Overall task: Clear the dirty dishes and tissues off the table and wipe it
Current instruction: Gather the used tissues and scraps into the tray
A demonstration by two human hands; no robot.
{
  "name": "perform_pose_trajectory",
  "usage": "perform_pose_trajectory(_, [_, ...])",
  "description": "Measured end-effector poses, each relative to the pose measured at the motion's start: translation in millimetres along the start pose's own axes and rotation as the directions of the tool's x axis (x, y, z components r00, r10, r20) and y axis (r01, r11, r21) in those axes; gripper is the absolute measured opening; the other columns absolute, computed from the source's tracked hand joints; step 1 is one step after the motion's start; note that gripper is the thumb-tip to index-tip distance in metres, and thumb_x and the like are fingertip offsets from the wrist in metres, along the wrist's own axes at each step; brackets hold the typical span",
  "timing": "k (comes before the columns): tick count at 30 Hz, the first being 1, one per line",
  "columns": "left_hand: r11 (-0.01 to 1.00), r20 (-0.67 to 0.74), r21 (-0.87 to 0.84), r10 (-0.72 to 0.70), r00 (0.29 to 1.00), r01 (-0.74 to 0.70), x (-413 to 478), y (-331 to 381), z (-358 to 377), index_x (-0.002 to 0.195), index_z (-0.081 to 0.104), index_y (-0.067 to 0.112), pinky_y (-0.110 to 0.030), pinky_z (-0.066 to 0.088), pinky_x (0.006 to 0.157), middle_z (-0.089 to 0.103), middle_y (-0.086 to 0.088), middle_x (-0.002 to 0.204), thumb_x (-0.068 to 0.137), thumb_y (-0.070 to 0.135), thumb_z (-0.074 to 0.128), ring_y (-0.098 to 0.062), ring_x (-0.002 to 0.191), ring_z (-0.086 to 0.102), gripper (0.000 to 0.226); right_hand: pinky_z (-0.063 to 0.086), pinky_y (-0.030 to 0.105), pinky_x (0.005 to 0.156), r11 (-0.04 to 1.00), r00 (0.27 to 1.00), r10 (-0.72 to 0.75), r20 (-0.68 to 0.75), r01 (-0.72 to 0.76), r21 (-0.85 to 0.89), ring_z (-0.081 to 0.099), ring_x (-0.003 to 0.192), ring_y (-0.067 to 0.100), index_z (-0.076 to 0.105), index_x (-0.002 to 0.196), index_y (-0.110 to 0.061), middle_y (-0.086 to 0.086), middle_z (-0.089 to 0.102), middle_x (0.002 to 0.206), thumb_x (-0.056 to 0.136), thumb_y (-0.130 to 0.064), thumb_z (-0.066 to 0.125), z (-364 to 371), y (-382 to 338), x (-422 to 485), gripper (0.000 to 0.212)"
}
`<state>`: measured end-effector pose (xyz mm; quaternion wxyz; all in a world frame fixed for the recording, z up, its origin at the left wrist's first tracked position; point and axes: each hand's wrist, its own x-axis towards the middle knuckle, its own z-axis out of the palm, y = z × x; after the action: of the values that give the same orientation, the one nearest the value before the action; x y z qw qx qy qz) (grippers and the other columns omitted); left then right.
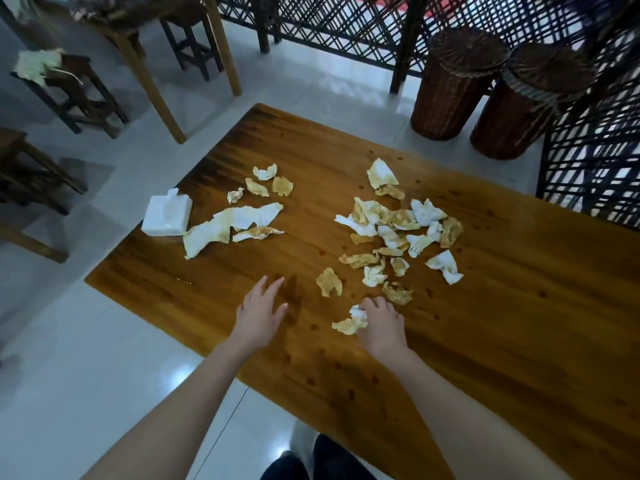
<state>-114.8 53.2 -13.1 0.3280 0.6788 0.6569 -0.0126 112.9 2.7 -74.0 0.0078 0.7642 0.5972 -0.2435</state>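
At the near part of the wooden counter (pixel 519 323), right grip (pixel 381 323) with fingers curled round a crumpled tissue (pixel 350 322), white with brown stains, low against the wood. Just to its left, left grip (pixel 261 308) with fingers straight and spread apart, holding nothing, down at the surface; touching or hovering, cannot tell. Small dark droplets (pixel 313 327) dotted over the wood between and around both grips.

Just beyond the right grip's knuckles, a stained scrap (pixel 397 293). Farther out, a dense scatter of torn tissues (pixel 398 233), white and yellow-brown, some overlapping. Well beyond the left grip, a looser group of long tissues (pixel 235 221) with smaller bits behind them. Touching that group on its left, a white tissue box (pixel 167 216) at the counter's left edge, one sheet poking from its top.

Past the counter's far end, well beyond the right grip, two wicker baskets (pixel 453 84) side by side on the pale tiled floor (pixel 86 341) before a dark lattice screen (pixel 346 22). Far off to the left grip's left, dark wooden stools (pixel 69 88).
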Motion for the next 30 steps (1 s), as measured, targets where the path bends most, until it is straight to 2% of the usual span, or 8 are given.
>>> perform_pose_trajectory(9, [0.994, 0.081, 0.016, 0.103, 0.991, -0.104, 22.6, 8.3, 1.2, 0.151, 0.027, 0.032, -0.052, 0.022, 0.117, 0.013, -0.002, 0.161, 0.100, 0.034, 0.046, -0.026, 0.148, 0.015, 0.054, 0.046, 0.028, 0.083, 0.994, 0.999, 0.026, -0.046, -0.020, 0.111, 0.045, 0.108, 0.019, 0.053, 0.103, -0.020, -0.001, 0.046, 0.114, 0.086, -0.009, 0.063, -4.0, 0.8, -5.1, 0.023])
perform_pose_trajectory(13, [0.984, 0.136, 0.051, 0.165, 0.977, -0.173, 34.4, 10.6, 0.2, 0.151, 0.028, 0.031, -0.050, 0.022, 0.117, 0.014, -0.002, 0.161, 0.101, 0.034, 0.045, -0.025, 0.147, 0.015, 0.053, 0.035, 0.022, 0.068, 0.977, 0.996, 0.063, -0.069, -0.047, 0.206, 0.047, 0.099, 0.019, 0.043, 0.083, -0.018, -0.002, 0.043, 0.101, 0.084, 0.002, 0.057, -2.2, -1.2, -7.8, 0.025])
perform_pose_trajectory(18, [0.967, 0.206, 0.089, 0.216, 0.954, -0.238, 56.5, 19.0, 0.1, 0.150, 0.030, 0.032, -0.047, 0.025, 0.117, 0.015, -0.003, 0.161, 0.100, 0.033, 0.047, -0.025, 0.147, 0.017, 0.053, 0.037, 0.023, 0.069, 0.960, 0.991, 0.117, -0.066, -0.096, 0.264, 0.048, 0.095, 0.019, 0.045, 0.078, -0.019, -0.001, 0.045, 0.097, 0.082, 0.006, 0.055, -3.9, -3.7, -4.6, 0.027])
perform_pose_trajectory(22, [0.956, 0.261, 0.111, 0.236, 0.936, -0.272, 69.6, 26.5, 2.7, 0.150, 0.030, 0.031, -0.047, 0.026, 0.117, 0.015, -0.002, 0.161, 0.099, 0.033, 0.049, -0.024, 0.147, 0.018, 0.054, 0.044, 0.030, 0.084, 0.924, 0.978, 0.203, -0.052, -0.174, 0.341, 0.050, 0.114, 0.028, 0.054, 0.078, -0.011, 0.010, 0.055, 0.110, 0.079, 0.011, 0.055, -6.9, 1.3, -3.7, 0.023])
perform_pose_trajectory(23, [0.951, 0.273, 0.123, 0.241, 0.931, -0.282, 72.8, 29.8, 4.1, 0.150, 0.030, 0.032, -0.047, 0.026, 0.117, 0.015, -0.002, 0.161, 0.099, 0.033, 0.049, -0.024, 0.147, 0.018, 0.054, 0.044, 0.031, 0.085, 0.913, 0.973, 0.222, -0.060, -0.186, 0.362, 0.051, 0.114, 0.028, 0.055, 0.077, -0.011, 0.011, 0.057, 0.110, 0.079, 0.012, 0.056, -8.0, 3.2, -4.3, 0.023])
perform_pose_trajectory(25, [0.936, 0.291, 0.153, 0.263, 0.920, -0.316, 79.5, 37.2, 6.6, 0.150, 0.030, 0.033, -0.047, 0.026, 0.117, 0.015, -0.001, 0.161, 0.098, 0.032, 0.051, -0.024, 0.146, 0.019, 0.056, 0.047, 0.026, 0.079, 0.892, 0.963, 0.256, -0.086, -0.201, 0.405, 0.056, 0.102, 0.025, 0.056, 0.076, -0.012, 0.007, 0.057, 0.102, 0.077, 0.012, 0.056, -11.0, 6.5, -5.2, 0.024])
perform_pose_trajectory(27, [0.908, 0.302, 0.183, 0.312, 0.901, -0.376, 85.0, 42.6, 9.9, 0.149, 0.030, 0.033, -0.046, 0.029, 0.116, 0.019, -0.002, 0.160, 0.097, 0.029, 0.055, -0.024, 0.145, 0.023, 0.058, 0.039, 0.011, 0.066, 0.868, 0.943, 0.314, -0.114, -0.236, 0.436, 0.056, 0.090, 0.016, 0.059, 0.075, -0.012, -0.001, 0.053, 0.093, 0.077, 0.011, 0.058, -16.1, 9.5, -5.8, 0.023])
perform_pose_trajectory(30, [0.843, 0.297, 0.226, 0.418, 0.858, -0.489, 91.6, 45.3, 15.3, 0.147, 0.035, 0.029, -0.042, 0.036, 0.112, 0.030, -0.004, 0.153, 0.093, 0.019, 0.061, -0.025, 0.138, 0.034, 0.061, 0.034, 0.008, 0.055, 0.842, 0.909, 0.388, -0.154, -0.282, 0.460, 0.049, 0.076, 0.005, 0.058, 0.073, -0.017, -0.010, 0.048, 0.085, 0.077, 0.011, 0.060, -22.1, 14.6, -8.5, 0.028])
